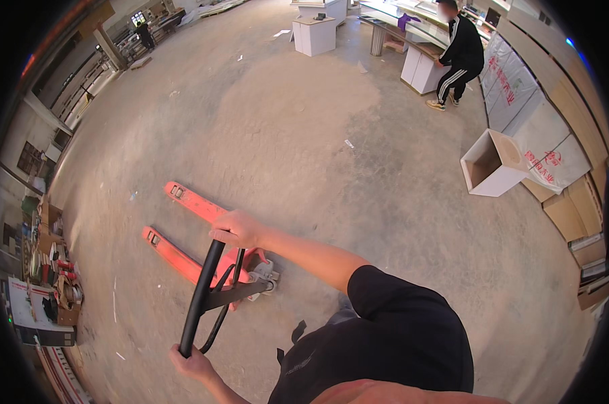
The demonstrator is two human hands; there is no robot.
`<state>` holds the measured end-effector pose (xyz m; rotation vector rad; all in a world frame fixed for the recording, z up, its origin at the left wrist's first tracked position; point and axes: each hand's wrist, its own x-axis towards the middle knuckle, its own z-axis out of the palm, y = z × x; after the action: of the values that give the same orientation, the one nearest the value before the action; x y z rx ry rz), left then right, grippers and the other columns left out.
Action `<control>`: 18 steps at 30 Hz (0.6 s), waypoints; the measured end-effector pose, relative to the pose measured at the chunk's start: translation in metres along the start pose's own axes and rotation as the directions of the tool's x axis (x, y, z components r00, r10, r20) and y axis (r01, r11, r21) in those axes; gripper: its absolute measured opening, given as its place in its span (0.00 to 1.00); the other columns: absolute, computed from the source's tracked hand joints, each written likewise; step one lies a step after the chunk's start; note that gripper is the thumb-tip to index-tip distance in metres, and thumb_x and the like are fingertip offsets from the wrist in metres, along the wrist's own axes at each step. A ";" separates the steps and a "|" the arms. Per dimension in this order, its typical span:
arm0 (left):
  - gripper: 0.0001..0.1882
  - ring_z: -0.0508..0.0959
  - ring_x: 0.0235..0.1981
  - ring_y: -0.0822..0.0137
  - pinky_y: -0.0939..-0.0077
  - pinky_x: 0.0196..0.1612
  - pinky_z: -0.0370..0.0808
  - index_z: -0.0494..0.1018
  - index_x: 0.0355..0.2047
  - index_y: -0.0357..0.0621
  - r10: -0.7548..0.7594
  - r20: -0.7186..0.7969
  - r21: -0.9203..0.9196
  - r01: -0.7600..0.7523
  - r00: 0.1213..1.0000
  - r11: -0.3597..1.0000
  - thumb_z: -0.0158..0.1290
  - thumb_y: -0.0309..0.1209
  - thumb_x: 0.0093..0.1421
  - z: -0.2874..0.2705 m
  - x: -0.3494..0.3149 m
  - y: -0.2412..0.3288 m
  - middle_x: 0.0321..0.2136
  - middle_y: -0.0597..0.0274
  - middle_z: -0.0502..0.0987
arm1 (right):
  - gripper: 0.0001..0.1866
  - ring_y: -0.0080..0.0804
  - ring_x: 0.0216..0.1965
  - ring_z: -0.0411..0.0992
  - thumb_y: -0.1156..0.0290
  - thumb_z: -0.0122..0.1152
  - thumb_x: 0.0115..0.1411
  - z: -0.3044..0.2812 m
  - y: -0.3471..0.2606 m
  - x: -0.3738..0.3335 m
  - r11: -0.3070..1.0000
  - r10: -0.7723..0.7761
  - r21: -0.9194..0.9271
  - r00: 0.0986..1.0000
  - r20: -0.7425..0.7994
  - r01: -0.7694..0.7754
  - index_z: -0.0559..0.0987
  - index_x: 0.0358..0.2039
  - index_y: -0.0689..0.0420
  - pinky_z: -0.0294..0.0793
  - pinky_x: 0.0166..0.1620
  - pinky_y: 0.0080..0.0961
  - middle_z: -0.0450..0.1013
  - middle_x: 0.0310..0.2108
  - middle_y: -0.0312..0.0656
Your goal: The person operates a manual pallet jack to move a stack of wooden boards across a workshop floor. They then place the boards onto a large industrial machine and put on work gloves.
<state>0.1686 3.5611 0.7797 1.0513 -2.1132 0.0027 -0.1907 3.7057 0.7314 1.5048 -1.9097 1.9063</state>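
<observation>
Both my hands are on the black loop handle (203, 299) of a red-orange pallet jack (176, 259). My right hand (240, 229) is wrapped round the handle's upper end, with its arm stretched out from a black short sleeve. At the lower end, my left hand (193, 363) closes round the same bar. The jack's two forks point away to the upper left, with no load on them. Its grey wheel assembly (265, 275) sits low on the floor beneath the tilted handle.
At the far right, a person (462, 50) in black bends beside a white cabinet (422, 69). An open white box (496, 163) stands near wrapped panels (550, 145). Another white cabinet (314, 36) is at the back. Cartons and clutter (62, 286) line the left side.
</observation>
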 end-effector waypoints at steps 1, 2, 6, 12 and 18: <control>0.11 0.74 0.30 0.47 0.60 0.37 0.73 0.74 0.35 0.35 0.022 -0.100 -0.007 -0.023 0.995 1.000 0.61 0.18 0.52 0.005 0.010 -0.003 0.28 0.49 0.74 | 0.16 0.46 0.26 0.71 0.61 0.58 0.65 0.006 -0.003 0.007 0.994 -0.063 0.082 0.997 -0.050 0.067 0.76 0.26 0.60 0.69 0.31 0.39 0.71 0.22 0.47; 0.10 0.74 0.29 0.48 0.60 0.35 0.72 0.73 0.34 0.35 0.080 -0.122 -0.043 -0.086 0.989 0.995 0.62 0.19 0.53 0.006 0.015 -0.004 0.27 0.49 0.73 | 0.17 0.46 0.25 0.71 0.60 0.58 0.65 0.006 -0.006 0.009 0.989 -0.065 0.124 0.994 -0.087 0.075 0.75 0.25 0.60 0.68 0.30 0.39 0.70 0.21 0.47; 0.14 0.67 0.17 0.49 0.56 0.22 0.64 0.70 0.25 0.35 0.523 -0.280 -0.011 -0.548 0.805 0.837 0.66 0.25 0.57 -0.014 0.005 -0.010 0.17 0.50 0.66 | 0.15 0.43 0.21 0.69 0.64 0.58 0.63 -0.018 -0.036 -0.037 0.971 -0.138 0.164 0.970 -0.198 0.171 0.75 0.23 0.61 0.67 0.27 0.36 0.69 0.19 0.48; 0.12 0.64 0.21 0.57 0.62 0.25 0.62 0.66 0.28 0.39 0.638 -0.022 -0.309 -0.612 0.769 0.728 0.61 0.17 0.55 -0.030 0.012 -0.089 0.21 0.54 0.65 | 0.11 0.41 0.19 0.68 0.70 0.50 0.60 -0.006 -0.146 -0.179 0.970 0.044 -0.212 0.946 -0.321 -0.117 0.76 0.22 0.58 0.65 0.23 0.33 0.70 0.19 0.41; 0.05 0.70 0.16 0.56 0.64 0.20 0.66 0.70 0.29 0.38 0.731 -0.257 -0.523 -0.727 0.632 0.445 0.57 0.20 0.55 0.055 0.135 -0.087 0.18 0.56 0.71 | 0.21 0.41 0.19 0.72 0.59 0.46 0.69 0.104 -0.257 -0.217 0.901 0.129 -0.296 0.848 -0.514 -0.316 0.77 0.26 0.62 0.71 0.25 0.34 0.72 0.19 0.44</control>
<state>0.1435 3.3943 0.7986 -0.3005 -2.1841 -0.2241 0.1450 3.8080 0.7593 0.6370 -2.0981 1.6509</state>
